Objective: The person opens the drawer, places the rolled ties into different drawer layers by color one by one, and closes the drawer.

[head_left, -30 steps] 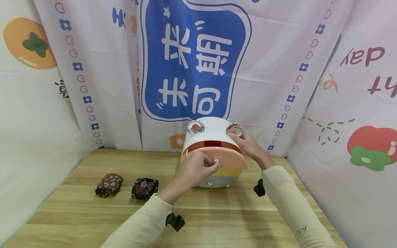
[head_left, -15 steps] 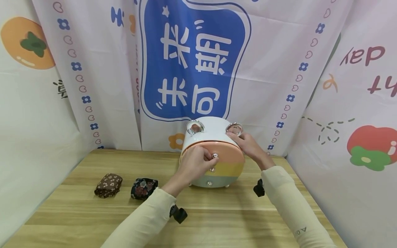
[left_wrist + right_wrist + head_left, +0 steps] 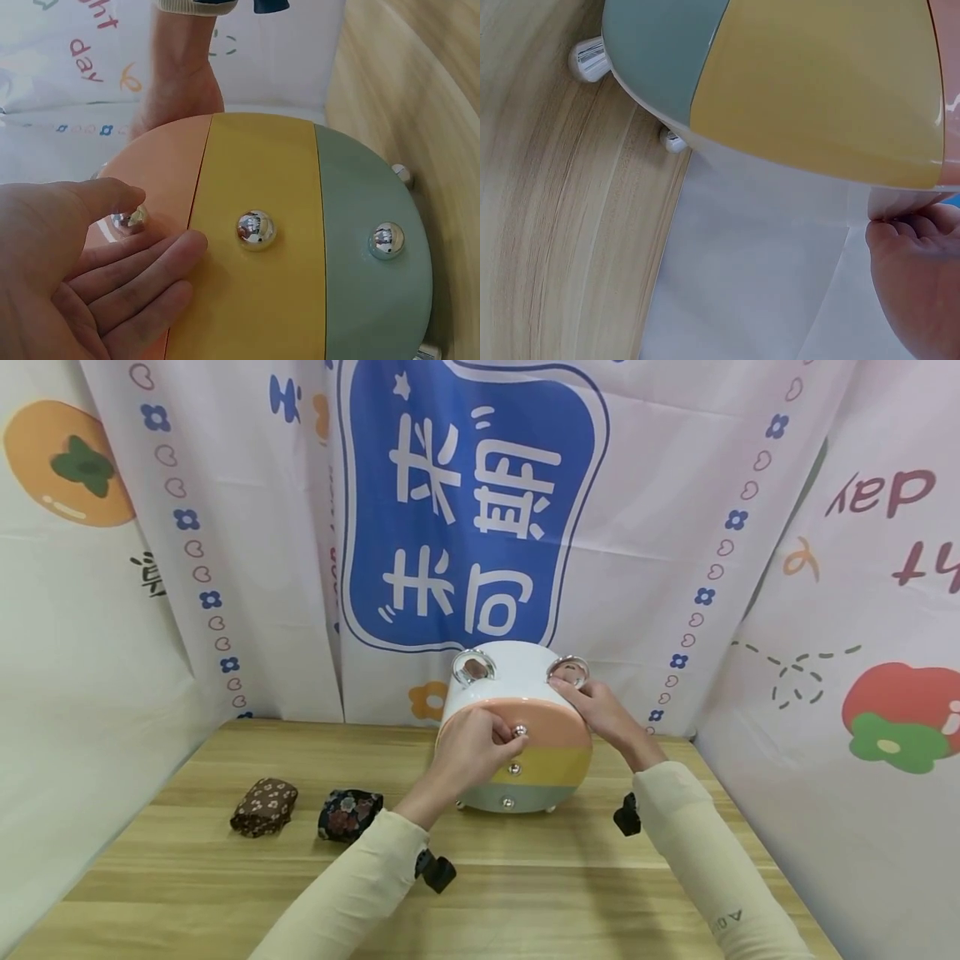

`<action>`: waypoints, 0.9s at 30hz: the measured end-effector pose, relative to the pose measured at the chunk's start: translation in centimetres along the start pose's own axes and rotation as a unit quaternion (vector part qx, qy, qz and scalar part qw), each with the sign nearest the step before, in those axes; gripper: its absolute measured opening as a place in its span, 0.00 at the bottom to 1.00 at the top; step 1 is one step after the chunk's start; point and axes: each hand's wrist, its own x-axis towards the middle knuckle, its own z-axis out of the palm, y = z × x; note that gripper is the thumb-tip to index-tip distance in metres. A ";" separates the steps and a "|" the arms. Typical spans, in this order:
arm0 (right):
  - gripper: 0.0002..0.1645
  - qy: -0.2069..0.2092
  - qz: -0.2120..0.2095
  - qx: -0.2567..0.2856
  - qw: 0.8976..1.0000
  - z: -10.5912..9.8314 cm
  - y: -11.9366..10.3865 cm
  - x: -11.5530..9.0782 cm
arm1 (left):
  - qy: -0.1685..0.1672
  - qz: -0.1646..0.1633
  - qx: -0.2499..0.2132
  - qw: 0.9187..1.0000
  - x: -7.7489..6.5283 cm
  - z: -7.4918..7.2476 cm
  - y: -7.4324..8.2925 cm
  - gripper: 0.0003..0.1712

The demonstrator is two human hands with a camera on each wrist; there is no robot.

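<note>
A small white drawer box [image 3: 517,674] with round mirrored ears stands at the back of the table. Its front has an orange top drawer [image 3: 551,724], a yellow middle drawer [image 3: 259,165] and a green bottom drawer [image 3: 367,195], all flush. My left hand [image 3: 472,747] has its thumb and forefinger around the top drawer's silver knob [image 3: 129,219]; its other fingers lie close over the front. My right hand [image 3: 600,710] holds the box's upper right side by the right ear [image 3: 573,670], with curled fingers against the white wall in the right wrist view.
Two folded cloth bundles lie to the left on the wooden table [image 3: 540,893]: a brown flowered one [image 3: 264,807] and a black flowered one [image 3: 350,815]. Printed curtains [image 3: 652,485] hang behind and at both sides. Short silver feet [image 3: 589,60] carry the box.
The top drawer, partly out a second ago, has slid back into the box with my left hand at its knob. My right hand has stayed in place.
</note>
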 end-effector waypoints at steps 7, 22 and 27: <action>0.43 0.003 -0.002 0.005 1.000 0.1 0.3 0.1 | -0.009 0.002 -0.003 1.000 -1.3 1.0 -1.4 0.15; 0.43 0.007 -0.010 0.008 1.000 0.1 0.5 0.2 | -0.013 -0.031 -0.003 0.999 -3.0 3.8 -2.6 0.25; 0.41 0.009 -0.016 0.016 1.000 0.2 0.5 0.1 | -0.006 -0.034 -0.005 0.999 -3.1 4.6 -2.9 0.27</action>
